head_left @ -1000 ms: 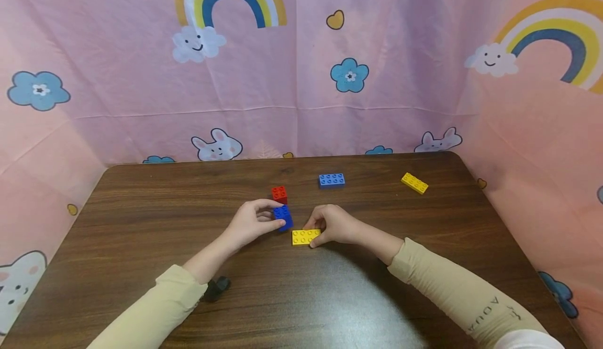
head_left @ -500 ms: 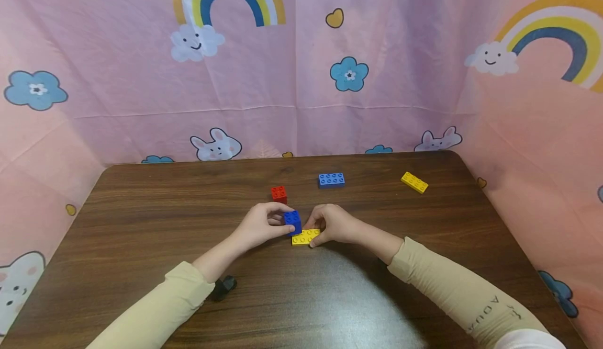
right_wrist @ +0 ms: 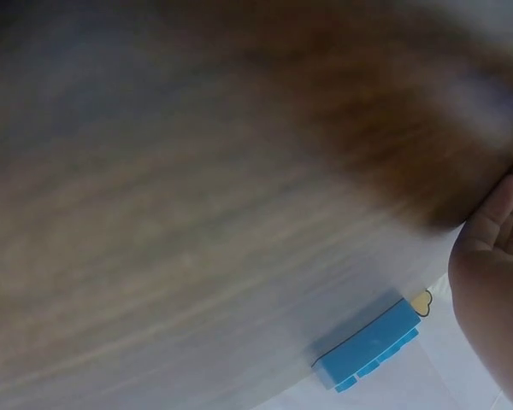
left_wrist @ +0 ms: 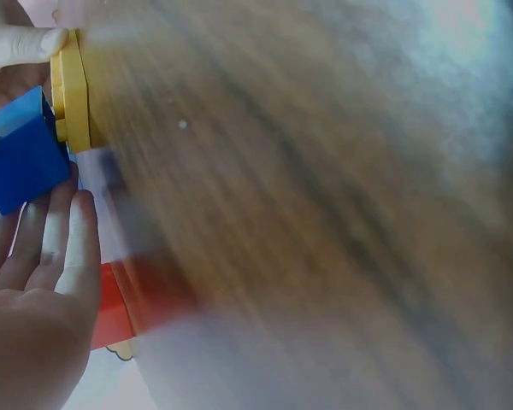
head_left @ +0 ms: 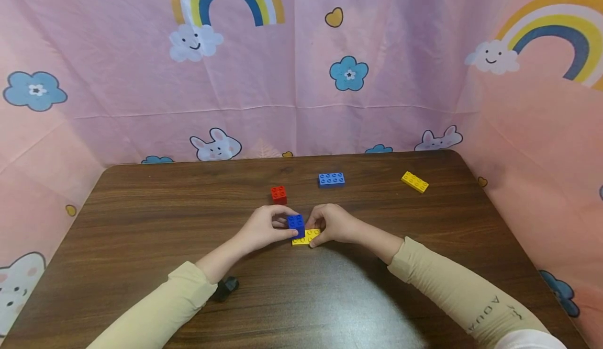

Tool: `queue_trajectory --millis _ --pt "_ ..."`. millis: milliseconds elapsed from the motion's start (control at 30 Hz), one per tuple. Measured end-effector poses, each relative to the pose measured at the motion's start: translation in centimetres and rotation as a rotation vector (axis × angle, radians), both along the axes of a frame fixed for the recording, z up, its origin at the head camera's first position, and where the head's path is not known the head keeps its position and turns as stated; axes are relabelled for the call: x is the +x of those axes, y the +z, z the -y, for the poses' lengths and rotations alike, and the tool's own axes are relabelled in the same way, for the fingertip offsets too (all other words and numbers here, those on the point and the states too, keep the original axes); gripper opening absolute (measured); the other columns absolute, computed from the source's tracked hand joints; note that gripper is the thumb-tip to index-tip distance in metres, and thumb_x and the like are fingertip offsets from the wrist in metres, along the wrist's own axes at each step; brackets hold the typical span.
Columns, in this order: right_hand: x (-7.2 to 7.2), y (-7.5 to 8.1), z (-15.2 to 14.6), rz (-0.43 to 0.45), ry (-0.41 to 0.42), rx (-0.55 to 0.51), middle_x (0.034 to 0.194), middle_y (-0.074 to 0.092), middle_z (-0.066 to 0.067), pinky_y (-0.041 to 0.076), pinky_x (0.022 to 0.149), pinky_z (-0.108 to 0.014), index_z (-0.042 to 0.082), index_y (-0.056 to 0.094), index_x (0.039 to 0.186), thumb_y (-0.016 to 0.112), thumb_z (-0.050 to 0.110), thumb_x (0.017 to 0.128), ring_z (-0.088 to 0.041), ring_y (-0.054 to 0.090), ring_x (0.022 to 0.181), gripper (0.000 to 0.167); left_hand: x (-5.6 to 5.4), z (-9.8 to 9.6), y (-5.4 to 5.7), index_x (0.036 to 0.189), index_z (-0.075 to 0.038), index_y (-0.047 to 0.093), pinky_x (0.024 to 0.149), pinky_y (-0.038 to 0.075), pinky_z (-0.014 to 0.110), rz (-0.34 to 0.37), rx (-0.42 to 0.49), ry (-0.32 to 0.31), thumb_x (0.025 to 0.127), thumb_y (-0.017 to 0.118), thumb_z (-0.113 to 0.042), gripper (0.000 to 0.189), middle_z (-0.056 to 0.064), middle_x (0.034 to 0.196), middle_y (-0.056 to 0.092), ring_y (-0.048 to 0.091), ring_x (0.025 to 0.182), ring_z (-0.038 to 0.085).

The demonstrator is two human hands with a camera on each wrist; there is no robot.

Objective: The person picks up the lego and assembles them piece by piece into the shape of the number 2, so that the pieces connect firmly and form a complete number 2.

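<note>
My left hand (head_left: pixel 261 227) pinches a dark blue toy building brick (head_left: pixel 296 225) between thumb and fingers. The blue brick is over the left part of a flat yellow brick (head_left: pixel 312 235) on the table. In the left wrist view the blue brick (left_wrist: pixel 24 152) leans beside the studs of the yellow brick (left_wrist: pixel 75 92); whether they touch I cannot tell. My right hand (head_left: pixel 338 224) holds the yellow brick at its right end, thumb in front. Just behind the left fingers stands a red brick (head_left: pixel 279 194).
A lighter blue brick (head_left: pixel 332 179) lies toward the back of the wooden table (head_left: pixel 155 218). Another flat yellow brick (head_left: pixel 415 181) rests at the back right. Beside the left sleeve is a black object (head_left: pixel 228 288). A patterned pink cloth (head_left: pixel 264 87) hangs behind the table.
My left hand has moved right and slightly toward me, bringing the blue brick from beside the yellow brick to over its left part. The right hand stays in place on the yellow brick.
</note>
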State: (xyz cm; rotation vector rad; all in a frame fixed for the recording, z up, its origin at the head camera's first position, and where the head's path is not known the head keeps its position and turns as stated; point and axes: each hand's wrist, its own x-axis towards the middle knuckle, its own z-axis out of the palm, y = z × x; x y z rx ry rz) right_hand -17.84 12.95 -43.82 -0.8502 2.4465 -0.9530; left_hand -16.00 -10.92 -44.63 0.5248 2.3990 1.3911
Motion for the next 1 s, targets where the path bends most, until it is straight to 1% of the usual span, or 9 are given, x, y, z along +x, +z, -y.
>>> queue_trajectory --millis 200,400,667,900,1000 --pt "0.07 0.1 0.03 0.001 -0.002 0.006 0.095 0.075 -0.006 0.053 0.071 -0.014 0.003 0.081 0.097 0.097 0.009 0.077 -0.007 0.063 0.082 0.026 0.19 -0.05 0.06 0.126 0.002 0.072 0.096 0.064 0.041 -0.004 -0.005 -0.003 0.092 0.082 -0.006 0.037 0.022 0.129 0.072 0.074 0.116 0.036" --pt "0.05 0.15 0.05 -0.006 -0.005 0.026 0.095 0.077 -0.006 0.054 0.071 -0.014 0.003 0.082 0.098 0.097 0.01 0.076 -0.006 0.065 0.082 0.028 0.43 -0.09 0.14 0.127 0.003 0.071 0.097 0.064 0.041 -0.015 -0.003 -0.029 0.092 0.082 -0.005 0.038 0.023 0.129 0.072 0.074 0.117 0.038" --pt "-0.12 0.34 0.13 0.03 -0.018 0.046 0.095 0.077 -0.006 0.055 0.072 -0.015 0.003 0.081 0.1 0.098 0.012 0.076 -0.006 0.065 0.081 0.03 0.58 0.01 0.04 0.126 0.003 0.071 0.097 0.063 0.042 -0.035 -0.006 -0.048 0.091 0.083 -0.004 0.037 0.023 0.128 0.072 0.074 0.116 0.037" --pt "-0.16 0.41 0.22 0.031 -0.019 0.026 0.091 0.078 -0.007 0.054 0.07 -0.014 0.0 0.079 0.098 0.098 0.009 0.074 -0.007 0.066 0.079 0.032 0.63 -0.02 0.12 0.125 0.002 0.073 0.095 0.064 0.04 -0.053 -0.012 -0.088 0.09 0.084 -0.005 0.037 0.022 0.124 0.074 0.075 0.114 0.036" --pt "-0.19 0.34 0.22 0.03 -0.021 0.018 0.09 0.077 -0.008 0.055 0.069 -0.014 -0.001 0.078 0.098 0.098 0.008 0.074 -0.006 0.066 0.078 0.033 0.58 -0.08 0.06 0.123 0.001 0.074 0.093 0.065 0.039 -0.074 -0.036 -0.087 0.089 0.085 -0.007 0.037 0.02 0.122 0.076 0.076 0.112 0.034"
